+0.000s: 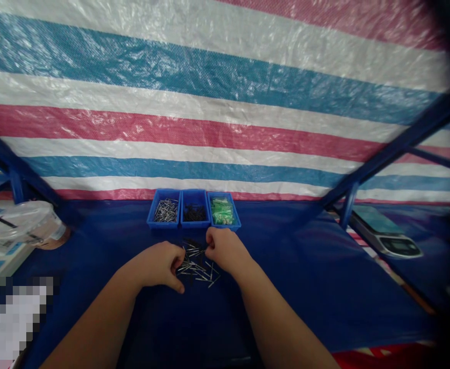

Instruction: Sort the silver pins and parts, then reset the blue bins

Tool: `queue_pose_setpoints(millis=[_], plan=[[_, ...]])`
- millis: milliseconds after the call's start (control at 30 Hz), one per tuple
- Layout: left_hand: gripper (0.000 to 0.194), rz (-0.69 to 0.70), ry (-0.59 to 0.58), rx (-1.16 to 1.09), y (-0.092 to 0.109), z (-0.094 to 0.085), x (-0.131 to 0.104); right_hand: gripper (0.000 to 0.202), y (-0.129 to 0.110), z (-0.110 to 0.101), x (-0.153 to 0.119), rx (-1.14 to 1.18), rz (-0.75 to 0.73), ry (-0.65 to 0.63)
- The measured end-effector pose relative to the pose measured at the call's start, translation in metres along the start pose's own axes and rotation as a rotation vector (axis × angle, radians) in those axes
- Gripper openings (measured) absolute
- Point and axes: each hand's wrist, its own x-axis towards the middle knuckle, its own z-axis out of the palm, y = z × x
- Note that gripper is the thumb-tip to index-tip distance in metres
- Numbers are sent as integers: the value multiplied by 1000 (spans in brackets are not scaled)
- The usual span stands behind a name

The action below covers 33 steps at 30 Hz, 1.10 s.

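Left hand (159, 266): bare, no glove, ring or watch in view.
Right hand (225, 248): bare, likewise unadorned.
Forearms: both uncovered up to the picture's lower edge.
Sleeves: not in view.

Left hand (159, 266): curled, fingers in the pile of screws (197, 261).
Right hand (225, 248): curled, pinching at the pile's far edge.
Table (305, 266): blue cover.
Bins: left bin (164, 210) silver screws, middle bin (194, 210) dark screws, right bin (222, 210) green pieces.
Scale (386, 233): far right.
Backdrop: striped tarp (209, 92).
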Motion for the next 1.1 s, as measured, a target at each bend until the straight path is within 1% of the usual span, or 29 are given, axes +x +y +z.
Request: queue_pose_setpoints(millis=[67,133,167,233,267,300,367,433,467,500,533,600,633,667,700,733,833,900,1000,1100], plan=[[39,-3,4,22,-1,1,1,15,-4,-7,2,95,-128,39],[37,10,-1,29,0,1,1,15,-11,-11,8,182,-208,134],[36,22,-5,29,0,0,1,14,-15,-11,12,214,-206,206],[34,43,-13,26,2,-1,-1,12,-23,-9,20,262,-146,352],[33,49,-16,23,2,-1,-1,12,-25,-8,22,278,-120,383],[32,53,-17,21,3,-1,-2,13,-26,-7,23,290,-99,387],[30,62,-19,16,4,0,-2,11,-22,-6,20,290,-77,323],[27,66,-25,13,4,3,0,6,-11,-7,12,275,-67,190],[26,65,-27,12,4,5,1,7,-3,-9,7,272,-66,96],[24,61,-25,13,3,7,2,9,5,-11,2,290,-62,-21],[24,55,-15,15,3,10,4,14,14,-13,-2,329,-52,-165],[24,41,17,25,2,14,7,36,29,-16,-7,435,30,-492],[24,35,37,31,1,15,8,48,35,-16,-8,478,71,-598],[25,29,54,35,1,17,9,58,39,-16,-9,508,102,-666],[25,25,67,38,0,18,10,65,41,-15,-9,520,121,-701],[26,22,78,38,0,18,10,70,41,-14,-8,512,127,-708],[25,16,106,40,-1,20,11,74,34,-8,-7,410,101,-669],[24,10,127,46,0,21,12,73,29,-4,-7,340,76,-624],[21,7,164,48,0,22,13,65,25,2,-6,321,45,-570],[17,14,207,64,1,23,15,47,24,7,-5,367,23,-526]])
